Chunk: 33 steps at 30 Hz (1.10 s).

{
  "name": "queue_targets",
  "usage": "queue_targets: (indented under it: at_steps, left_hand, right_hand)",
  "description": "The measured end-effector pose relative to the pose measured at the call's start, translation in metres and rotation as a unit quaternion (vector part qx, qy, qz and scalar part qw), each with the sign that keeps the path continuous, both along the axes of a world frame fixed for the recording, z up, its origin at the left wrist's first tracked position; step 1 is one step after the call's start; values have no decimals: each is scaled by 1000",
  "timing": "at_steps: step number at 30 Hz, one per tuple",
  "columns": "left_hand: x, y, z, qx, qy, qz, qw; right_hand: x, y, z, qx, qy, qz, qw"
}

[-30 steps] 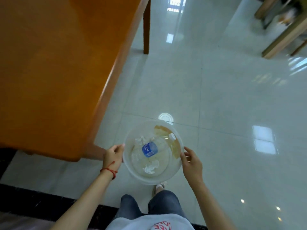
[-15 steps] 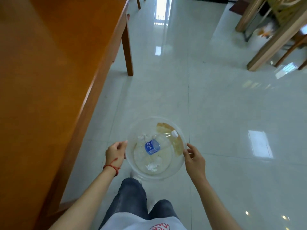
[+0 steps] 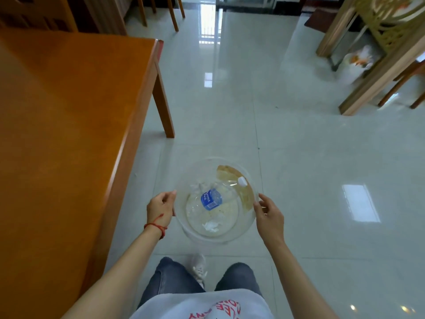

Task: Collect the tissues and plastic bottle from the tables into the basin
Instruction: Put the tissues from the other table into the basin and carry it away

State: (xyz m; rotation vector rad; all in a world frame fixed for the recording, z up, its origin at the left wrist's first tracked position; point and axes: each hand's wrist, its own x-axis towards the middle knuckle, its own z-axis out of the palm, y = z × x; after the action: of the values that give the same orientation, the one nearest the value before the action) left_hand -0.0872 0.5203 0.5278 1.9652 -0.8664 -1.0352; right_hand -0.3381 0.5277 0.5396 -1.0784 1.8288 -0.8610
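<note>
- Nearest the camera: white shirt [image 3: 202, 306] with red print, grey jeans [image 3: 174, 282], one pale shoe [image 3: 199, 269] on the floor [image 3: 310, 157] below the basin.
- Left hand [image 3: 161, 209], red cord [image 3: 156, 225] at the wrist, fingers curled on the basin's left rim.
- Right hand [image 3: 269, 215], thumb and fingers pinching the basin's right rim.
- Clear basin [image 3: 230, 233] held level over the floor, right of the table edge.
- Inside the basin: bottle [image 3: 215, 198] lying down, blue label up, white cap toward the far right wall; tissues [image 3: 211, 225] at the near side, more crumpled by the bottle's left end.
- Orange table [image 3: 69, 134] left of the basin, one leg on the floor beyond.
- Far right of the basin: pale wooden furniture [image 3: 377, 72], blurred white bag [image 3: 356, 62] beneath.
</note>
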Motion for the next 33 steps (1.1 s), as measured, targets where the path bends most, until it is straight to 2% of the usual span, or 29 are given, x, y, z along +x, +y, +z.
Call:
queue_targets:
  at_steps: [6,18,28,33]
  left_hand:
    - [3,-104,-5,2,4,9,1000]
    - [-4,-297,-20,22,2,58,998]
    - [40,-407,-50,58,10,78,995]
    - [74,-458,-77,85,6,66,994]
  right_hand:
    - [3,-102,-2,1,-9,-6,1000]
    - [-5,-331,-12,11,-10,61,998]
    - [41,-449,-46,42,5,82,996]
    - [79,-499,-73,63,0,62,996]
